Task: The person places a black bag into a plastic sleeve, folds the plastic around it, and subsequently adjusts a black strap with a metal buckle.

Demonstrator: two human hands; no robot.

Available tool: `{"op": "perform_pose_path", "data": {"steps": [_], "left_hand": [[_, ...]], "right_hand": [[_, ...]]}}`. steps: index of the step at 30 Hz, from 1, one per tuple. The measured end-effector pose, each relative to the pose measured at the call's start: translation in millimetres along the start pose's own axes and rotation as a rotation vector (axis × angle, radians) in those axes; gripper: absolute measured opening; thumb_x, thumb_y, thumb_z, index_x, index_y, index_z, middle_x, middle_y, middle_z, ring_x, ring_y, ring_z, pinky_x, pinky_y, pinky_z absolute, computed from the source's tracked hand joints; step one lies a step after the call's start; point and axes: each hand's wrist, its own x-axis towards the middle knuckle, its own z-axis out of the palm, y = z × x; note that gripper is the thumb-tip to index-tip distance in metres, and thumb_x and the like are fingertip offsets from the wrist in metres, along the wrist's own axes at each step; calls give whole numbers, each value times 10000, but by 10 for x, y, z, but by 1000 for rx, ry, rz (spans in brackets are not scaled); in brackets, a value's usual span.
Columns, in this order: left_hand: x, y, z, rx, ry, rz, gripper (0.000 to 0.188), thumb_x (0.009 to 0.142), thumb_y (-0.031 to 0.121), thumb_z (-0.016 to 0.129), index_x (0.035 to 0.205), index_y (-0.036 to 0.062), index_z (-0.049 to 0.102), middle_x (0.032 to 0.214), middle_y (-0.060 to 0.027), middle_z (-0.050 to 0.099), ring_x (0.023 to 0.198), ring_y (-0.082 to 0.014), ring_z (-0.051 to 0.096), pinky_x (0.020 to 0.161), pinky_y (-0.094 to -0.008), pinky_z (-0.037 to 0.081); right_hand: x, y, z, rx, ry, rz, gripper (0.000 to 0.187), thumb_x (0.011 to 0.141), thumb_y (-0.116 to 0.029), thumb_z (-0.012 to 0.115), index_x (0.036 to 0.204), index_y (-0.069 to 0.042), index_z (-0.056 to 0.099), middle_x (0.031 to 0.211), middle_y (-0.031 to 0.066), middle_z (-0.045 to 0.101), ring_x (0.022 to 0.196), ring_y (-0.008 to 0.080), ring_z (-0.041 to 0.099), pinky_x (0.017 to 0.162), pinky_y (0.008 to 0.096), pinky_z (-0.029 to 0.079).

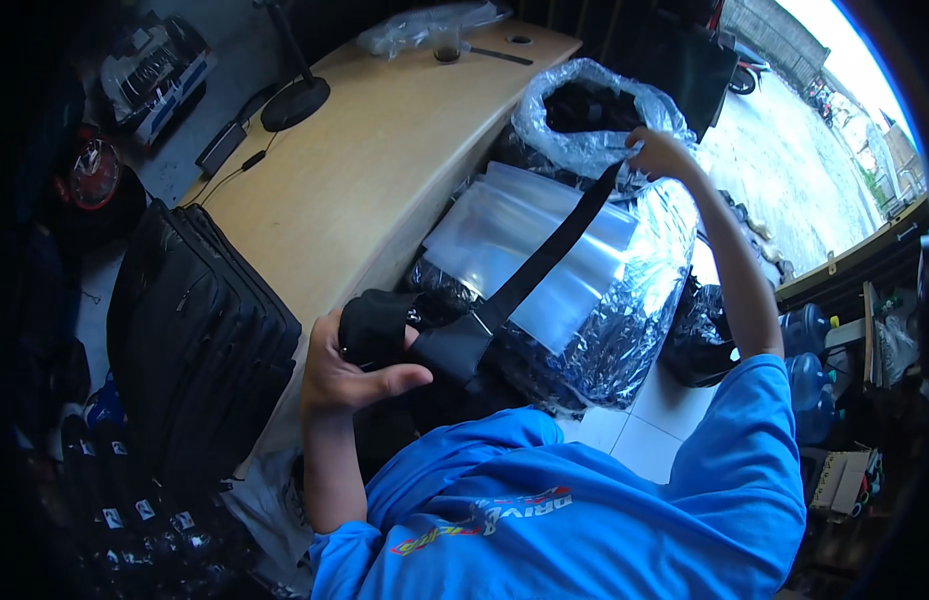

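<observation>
A long black fabric strap [559, 245] stretches slantwise in front of me, from lower left to upper right. My left hand [332, 375] is closed round its folded black part [374, 328], thumb pointing right. Just right of that thumb the strap widens into a broader black panel [454, 348]. Farther off, my right hand [664, 158] pinches the strap's narrow end, with the arm reaching out. That hand is beside the rim of an open clear plastic bag [544, 90] with dark things inside. Below the strap lie clear plastic sheets [524, 240] on a large plastic-wrapped bundle [634, 330].
A wooden table [384, 150] runs along the left, bearing a black stand [296, 103], a cup [446, 48] and a plastic bag [424, 28]. Black padded cases [199, 330] stand stacked at its near end. Large blue water bottles [809, 375] are at right.
</observation>
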Motion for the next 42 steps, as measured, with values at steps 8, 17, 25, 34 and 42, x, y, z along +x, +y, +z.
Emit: {"op": "perform_pose_path", "data": {"steps": [8, 17, 25, 34, 42], "left_hand": [[58, 38, -21, -50, 30, 6, 275, 607, 87, 821, 772, -15, 626, 756, -54, 613, 709, -127, 580, 682, -242, 447], [-7, 116, -69, -118, 250, 26, 254, 709, 118, 766, 874, -14, 624, 782, -32, 628, 698, -92, 578, 673, -212, 454], [23, 233, 23, -329, 324, -103, 419, 925, 380, 483, 931, -24, 596, 720, -61, 601, 545, -111, 526, 506, -224, 412], [273, 281, 16, -683, 243, -113, 450, 927, 420, 466, 932, -15, 578, 711, -86, 599, 561, -123, 544, 503, -231, 419], [276, 255, -49, -235, 507, 159, 280, 907, 289, 554, 875, 18, 614, 723, -48, 618, 570, -90, 524, 530, -223, 411]], "right_hand": [[-1150, -1130, 1764, 213, -472, -1137, 975, 659, -281, 769, 1421, -53, 205, 1408, 194, 325, 1278, 358, 330, 1058, 430, 272], [-992, -1240, 1510, 343, -31, -1047, 346, 687, 40, 499, 1022, 3, 580, 1035, 179, 576, 1014, 336, 565, 861, 376, 459], [-974, -2056, 226, 343, 692, -1159, 501, 731, 152, 440, 1119, -108, 622, 995, 83, 665, 816, 223, 659, 735, 308, 513], [-1452, -2891, -170, 566, 344, -1405, 312, 871, 75, 444, 1105, -54, 605, 1022, 121, 654, 950, 182, 635, 842, 255, 501], [-1329, -2960, 250, 374, 414, -1624, 238, 763, -22, 559, 974, -57, 664, 794, 149, 658, 693, 285, 650, 638, 350, 520]]}}
